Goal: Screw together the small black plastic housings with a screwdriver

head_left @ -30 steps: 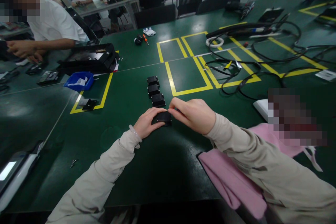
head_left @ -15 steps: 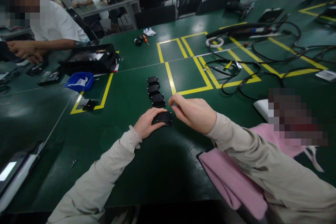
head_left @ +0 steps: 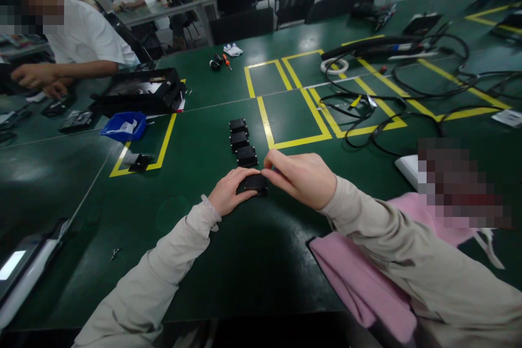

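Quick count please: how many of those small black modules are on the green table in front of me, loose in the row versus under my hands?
Loose black modules in the row: 3
Black module under the hands, touched by left hand and right hand: 1
Total: 4

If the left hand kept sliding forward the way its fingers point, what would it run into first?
The left hand already grips the nearest small black plastic block. Pushed straight on, that block would probably meet the next black block in the row, though the depth between them is hard to judge.
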Available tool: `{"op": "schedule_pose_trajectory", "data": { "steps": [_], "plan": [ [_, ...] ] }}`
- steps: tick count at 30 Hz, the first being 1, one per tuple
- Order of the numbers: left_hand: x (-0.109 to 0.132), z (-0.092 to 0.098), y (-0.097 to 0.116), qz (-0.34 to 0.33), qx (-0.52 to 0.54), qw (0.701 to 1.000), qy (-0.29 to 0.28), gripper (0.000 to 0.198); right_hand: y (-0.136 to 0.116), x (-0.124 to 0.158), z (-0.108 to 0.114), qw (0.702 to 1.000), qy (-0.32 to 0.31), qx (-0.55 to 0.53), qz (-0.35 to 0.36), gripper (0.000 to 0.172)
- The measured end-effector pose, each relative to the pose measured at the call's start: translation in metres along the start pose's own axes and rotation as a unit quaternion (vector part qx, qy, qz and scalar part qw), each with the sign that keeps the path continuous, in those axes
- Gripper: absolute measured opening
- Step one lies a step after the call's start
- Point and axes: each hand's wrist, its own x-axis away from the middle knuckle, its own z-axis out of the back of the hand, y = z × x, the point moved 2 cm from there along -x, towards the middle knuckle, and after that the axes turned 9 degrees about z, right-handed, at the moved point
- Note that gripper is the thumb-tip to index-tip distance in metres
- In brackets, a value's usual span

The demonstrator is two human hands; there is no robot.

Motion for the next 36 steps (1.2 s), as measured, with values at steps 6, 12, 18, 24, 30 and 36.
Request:
{"op": "schedule_pose_trajectory", "data": {
  "steps": [6,12,18,24,30,36],
  "plan": [
    [-0.0001,0.0004,0.0008,-0.005,-0.001,1.0,0.002,0.04,-0.0012,-0.0003,-0.0008,1.0,0.006,-0.01,0.018,0.028],
    [0.0004,-0.0008,-0.0008,0.002,-0.003,1.0,-0.004,0.04,0.001,-0.0002,-0.0014,1.0,-0.005,-0.001,-0.003,0.034],
    [0.0002,-0.0003,-0.0006,-0.004,0.006,1.0,-0.001,0.04,0.0015,-0.0003,-0.0007,1.0,0.0,-0.022,0.014,0.028],
    [-0.0001,-0.0002,-0.0005,-0.005,0.0,1.0,-0.001,0.04,-0.0022,-0.0015,0.0009,1.0,-0.024,0.006,-0.01,0.036],
    [0.0002,-0.0001,0.0001,-0.001,0.008,1.0,-0.001,0.039,-0.0021,-0.0003,0.0014,1.0,0.002,-0.012,-0.007,0.028],
    [0.0,-0.0007,-0.001,-0.004,-0.001,1.0,-0.002,0.041,-0.0004,-0.0003,-0.0017,1.0,-0.006,0.006,-0.001,0.034]
  ]
}}
